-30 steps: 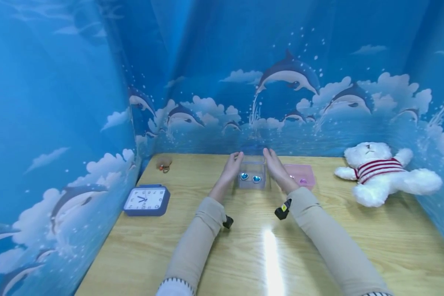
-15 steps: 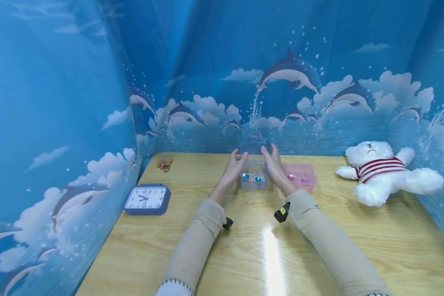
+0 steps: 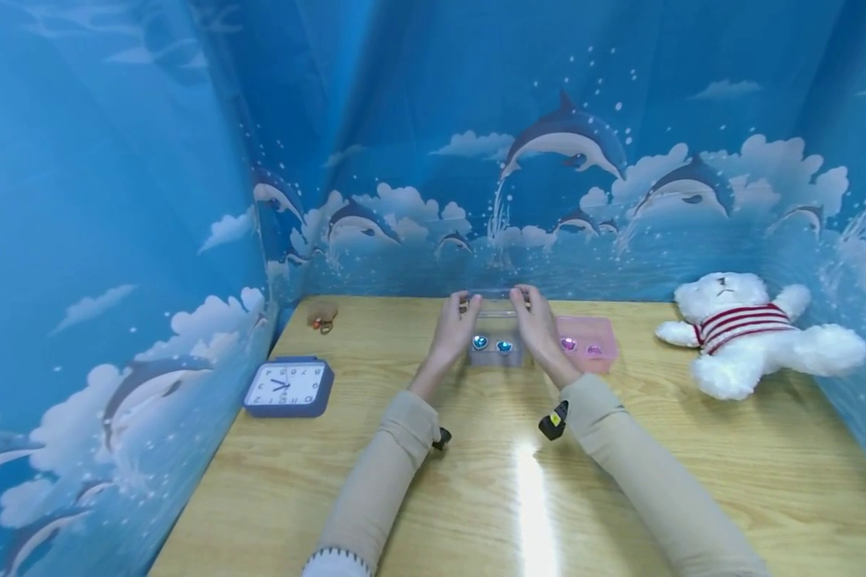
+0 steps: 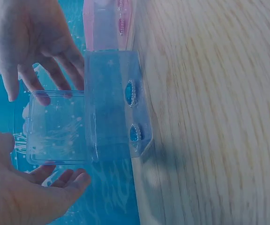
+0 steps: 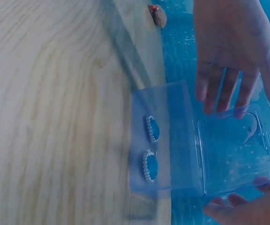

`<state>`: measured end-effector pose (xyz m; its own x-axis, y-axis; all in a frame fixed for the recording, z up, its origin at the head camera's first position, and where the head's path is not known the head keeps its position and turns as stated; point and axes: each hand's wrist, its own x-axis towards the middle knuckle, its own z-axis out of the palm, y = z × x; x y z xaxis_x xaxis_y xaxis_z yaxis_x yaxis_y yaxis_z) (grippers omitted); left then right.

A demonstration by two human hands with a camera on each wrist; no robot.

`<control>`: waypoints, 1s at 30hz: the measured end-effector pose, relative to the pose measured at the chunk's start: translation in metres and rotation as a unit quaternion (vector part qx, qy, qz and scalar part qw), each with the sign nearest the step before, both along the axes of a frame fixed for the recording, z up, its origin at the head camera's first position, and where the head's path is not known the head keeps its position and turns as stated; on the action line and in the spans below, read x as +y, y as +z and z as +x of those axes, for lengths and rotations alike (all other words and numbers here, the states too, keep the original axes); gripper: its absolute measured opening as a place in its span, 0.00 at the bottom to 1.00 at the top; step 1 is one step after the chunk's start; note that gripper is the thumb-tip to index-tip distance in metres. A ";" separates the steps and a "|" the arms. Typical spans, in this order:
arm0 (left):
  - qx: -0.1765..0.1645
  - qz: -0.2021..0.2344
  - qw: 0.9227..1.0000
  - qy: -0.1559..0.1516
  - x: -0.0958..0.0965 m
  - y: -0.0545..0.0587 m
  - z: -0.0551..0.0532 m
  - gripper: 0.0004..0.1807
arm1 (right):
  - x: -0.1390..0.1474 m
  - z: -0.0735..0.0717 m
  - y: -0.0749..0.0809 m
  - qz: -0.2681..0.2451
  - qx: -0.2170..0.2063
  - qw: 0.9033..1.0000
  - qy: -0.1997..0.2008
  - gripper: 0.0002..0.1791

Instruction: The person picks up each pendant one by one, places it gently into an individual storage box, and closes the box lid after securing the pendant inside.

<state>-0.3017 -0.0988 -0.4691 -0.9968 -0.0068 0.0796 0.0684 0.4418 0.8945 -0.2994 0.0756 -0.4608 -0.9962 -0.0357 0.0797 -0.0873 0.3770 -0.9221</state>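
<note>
A small clear plastic box (image 3: 496,358) lies on the wooden table with its hinged lid (image 4: 57,129) raised. Inside sit two blue gems with beaded silvery rims, a left one (image 3: 479,343) and a right one (image 3: 504,347). My left hand (image 3: 456,327) is at the lid's left edge, its fingers only slightly bent. At the opposite edge, my right hand (image 3: 537,324) has its fingers extended, several tips showing at or behind the lid in the left wrist view. Right of the clear box stands a pink box (image 3: 597,327) holding two pink gems (image 3: 568,344).
A blue-framed clock (image 3: 289,388) lies on the left of the table, with a small brown item with an orange bead (image 3: 322,318) behind it. A white plush bear (image 3: 758,336) in a striped top lies at right. Dolphin-print curtain (image 3: 404,160) encloses the back and sides.
The raised lid has tilted down toward me from a more upright stance. Both hands have shifted slightly with it, and more of the pink box shows beside the right hand.
</note>
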 end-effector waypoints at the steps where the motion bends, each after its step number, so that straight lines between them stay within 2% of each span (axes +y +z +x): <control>1: 0.007 -0.001 1.000 -0.001 -0.001 0.001 0.001 0.33 | 0.000 0.000 0.000 -0.001 0.008 1.000 -0.001 0.36; 7: 0.039 -0.017 0.999 -0.033 -0.007 0.001 0.004 0.26 | 0.004 0.006 -0.005 0.043 0.042 0.998 -0.004 0.26; 13: 0.050 -0.105 0.991 -0.070 -0.008 -0.004 0.011 0.26 | 0.007 0.013 -0.011 0.082 0.056 0.994 0.037 0.25; 19: 0.040 -0.152 0.982 -0.103 -0.007 -0.005 0.021 0.23 | 0.008 0.024 -0.015 0.100 0.050 0.992 0.056 0.27; 23: 0.038 -0.176 0.976 -0.127 -0.009 -0.007 0.023 0.23 | 0.009 0.029 -0.018 0.107 0.044 0.991 0.062 0.28; 30: 0.032 -0.192 0.970 -0.144 -0.012 -0.012 0.026 0.24 | 0.008 0.034 -0.025 0.114 0.048 0.990 0.069 0.27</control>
<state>-0.2756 -0.1112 -0.4807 -0.9459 0.3137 0.0822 0.2881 0.6965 0.6572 -0.2658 0.0834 -0.4854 -0.9689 -0.1988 0.1475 -0.2352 0.5535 -0.7989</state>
